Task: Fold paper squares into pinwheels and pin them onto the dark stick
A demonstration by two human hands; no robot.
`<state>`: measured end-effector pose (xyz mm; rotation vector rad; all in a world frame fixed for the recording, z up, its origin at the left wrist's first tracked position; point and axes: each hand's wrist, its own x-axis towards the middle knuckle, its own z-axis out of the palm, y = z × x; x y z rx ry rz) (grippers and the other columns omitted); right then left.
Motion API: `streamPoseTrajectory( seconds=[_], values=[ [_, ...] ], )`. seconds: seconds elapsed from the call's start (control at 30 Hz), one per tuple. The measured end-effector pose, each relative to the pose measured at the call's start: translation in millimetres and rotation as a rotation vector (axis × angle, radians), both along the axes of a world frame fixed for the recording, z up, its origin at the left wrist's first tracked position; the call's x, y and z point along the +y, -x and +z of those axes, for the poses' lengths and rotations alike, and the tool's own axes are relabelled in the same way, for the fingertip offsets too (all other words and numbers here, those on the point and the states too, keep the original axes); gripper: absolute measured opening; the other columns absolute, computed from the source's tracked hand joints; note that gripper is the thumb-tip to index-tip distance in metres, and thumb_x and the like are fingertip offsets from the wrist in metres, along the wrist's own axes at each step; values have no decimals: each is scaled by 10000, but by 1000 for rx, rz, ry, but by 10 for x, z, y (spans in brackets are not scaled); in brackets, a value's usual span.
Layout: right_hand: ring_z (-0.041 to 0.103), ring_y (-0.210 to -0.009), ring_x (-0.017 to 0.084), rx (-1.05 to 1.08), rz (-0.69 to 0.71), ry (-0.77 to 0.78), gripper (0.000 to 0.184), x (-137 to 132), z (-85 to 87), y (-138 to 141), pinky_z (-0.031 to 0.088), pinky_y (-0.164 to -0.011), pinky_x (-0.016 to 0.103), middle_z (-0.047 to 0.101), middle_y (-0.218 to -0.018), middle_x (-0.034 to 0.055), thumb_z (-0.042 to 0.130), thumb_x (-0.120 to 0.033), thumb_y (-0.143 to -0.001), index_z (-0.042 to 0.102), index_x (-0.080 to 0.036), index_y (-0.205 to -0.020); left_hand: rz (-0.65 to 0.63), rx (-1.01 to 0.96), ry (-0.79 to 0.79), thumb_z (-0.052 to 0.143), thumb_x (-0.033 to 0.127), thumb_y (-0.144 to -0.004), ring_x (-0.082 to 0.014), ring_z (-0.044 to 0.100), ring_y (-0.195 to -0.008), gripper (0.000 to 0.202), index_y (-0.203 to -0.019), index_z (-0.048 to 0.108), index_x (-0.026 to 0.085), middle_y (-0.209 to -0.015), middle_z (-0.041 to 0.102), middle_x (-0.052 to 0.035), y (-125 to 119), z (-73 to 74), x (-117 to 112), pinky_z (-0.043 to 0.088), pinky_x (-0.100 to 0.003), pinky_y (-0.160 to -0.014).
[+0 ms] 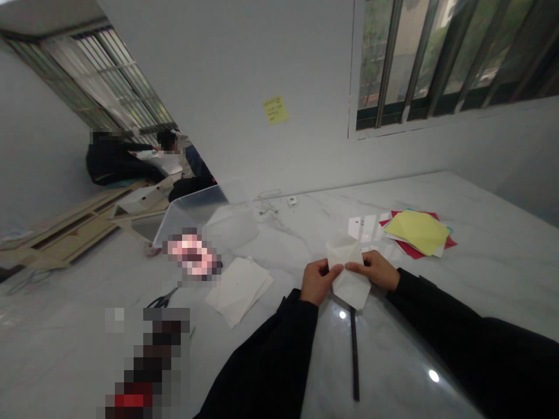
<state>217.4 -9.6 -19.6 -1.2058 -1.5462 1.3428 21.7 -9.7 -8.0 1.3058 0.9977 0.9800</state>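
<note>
Between my two hands is a white paper envelope (pixel 353 289), its pointed flap toward the window side. My left hand (pixel 318 280) pinches its left edge, with the thumb lying across the front. On the opposite edge, my right hand (pixel 381 270) grips it the same way, and the thumb tips nearly meet in the middle. The fingers behind the paper are partly hidden. A thin dark strip (pixel 355 355) lies on the table just below the envelope. To the left of my left hand rests a small stack of white envelopes (pixel 239 288).
Coloured paper sheets (pixel 419 230) are piled at the right on the marble table (pixel 471 302). Left are scissors (pixel 163 299), a clear plastic bin (pixel 205 215) and blurred-out items. A white cube (pixel 292 201) and cable sit near the wall. Two people (pixel 117 160) are farther back.
</note>
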Motion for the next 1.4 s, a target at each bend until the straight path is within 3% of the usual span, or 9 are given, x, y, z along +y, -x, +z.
streamPoseTrajectory(
  seconds=[0.33,0.53,0.73,0.87,1.07,1.2,1.4],
  values=[
    [679,-664,210,15,-23,5,436,-6,-6,3,516,-582,278,747,-786,74,696,-524,-756,747,-100,-844,-12,23,-25,731,491,-717,-177,622,-686,421,-874,739,101,-773,711,-70,3,-25,4,476,-274,-641],
    [696,-685,218,14,55,37,421,-27,40,21,537,-597,289,757,-808,83,715,-514,-738,744,-108,-845,63,-15,-8,705,538,-715,-139,553,-619,427,-789,702,117,-679,645,-20,-11,28,17,428,-239,-568],
    [707,-712,216,73,106,102,398,-48,48,23,550,-622,290,763,-850,79,726,-491,-742,745,-120,-886,193,50,-94,680,509,-747,-89,441,-489,417,-565,592,144,-485,493,33,44,145,38,358,-212,-492],
    [704,-699,212,85,114,119,388,-45,34,19,547,-614,288,762,-842,77,734,-482,-737,744,-119,-875,233,31,-117,685,482,-749,-88,449,-481,383,-580,620,145,-485,519,25,58,181,51,371,-218,-506],
    [701,-697,211,84,125,127,379,-53,48,25,546,-618,291,760,-835,74,732,-483,-734,744,-127,-864,298,-19,-123,712,448,-728,-97,492,-513,311,-681,676,143,-529,549,22,61,115,78,408,-226,-535],
    [701,-703,221,56,117,119,400,-64,74,33,549,-618,300,758,-836,79,725,-503,-728,741,-125,-855,293,-32,-106,718,460,-721,-97,493,-507,330,-659,654,142,-528,550,20,77,101,97,415,-231,-537],
    [699,-701,216,81,46,109,419,-55,60,29,540,-614,293,760,-851,81,718,-507,-736,741,-121,-896,123,-55,-14,738,489,-696,-98,513,-512,367,-694,634,137,-572,589,12,86,61,112,424,-231,-533]
  ],
)
